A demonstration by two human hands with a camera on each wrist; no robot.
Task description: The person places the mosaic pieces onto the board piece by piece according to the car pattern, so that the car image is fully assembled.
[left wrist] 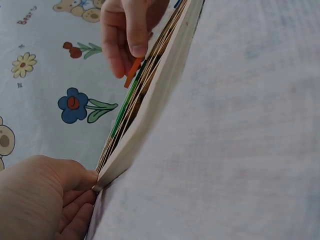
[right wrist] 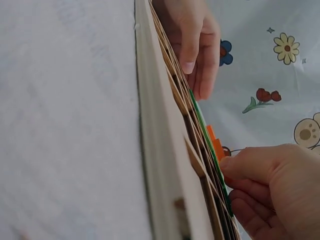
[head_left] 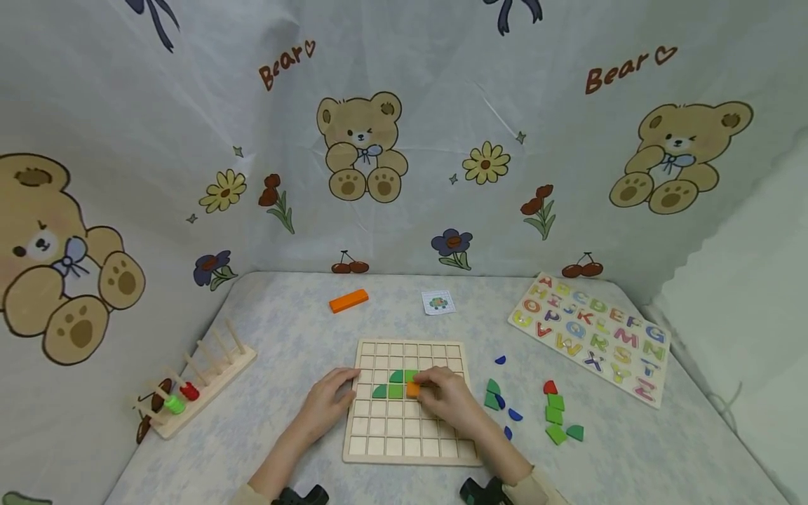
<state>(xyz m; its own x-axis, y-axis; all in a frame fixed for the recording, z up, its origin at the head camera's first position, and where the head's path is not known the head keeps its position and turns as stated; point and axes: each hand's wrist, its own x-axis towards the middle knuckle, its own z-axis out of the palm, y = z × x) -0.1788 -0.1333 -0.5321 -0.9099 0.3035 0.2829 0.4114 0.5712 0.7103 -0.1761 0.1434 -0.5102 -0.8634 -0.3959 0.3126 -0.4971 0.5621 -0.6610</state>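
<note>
A wooden grid board (head_left: 372, 445) lies in the middle of the table in the head view. My left hand (head_left: 327, 403) holds its left edge, and in the left wrist view the thumb (left wrist: 80, 175) sits at the rim with the other fingers curled beside it. Over the grid, my right hand (head_left: 451, 400) pinches an orange square tile (head_left: 412, 391) between thumb and fingers. Beside that tile, green square tiles (head_left: 395, 391) and darker green quarter-round tiles (head_left: 380, 391) rest in the grid's cells. My right fingers partly cover the grid's right side.
Loose blue, green and red tiles (head_left: 554, 415) lie right of the board. An alphabet board (head_left: 593, 337) stands at the back right, a peg rack (head_left: 208, 389) with colored rings at the left. Behind the grid are an orange bar (head_left: 348, 301) and a picture card (head_left: 438, 302).
</note>
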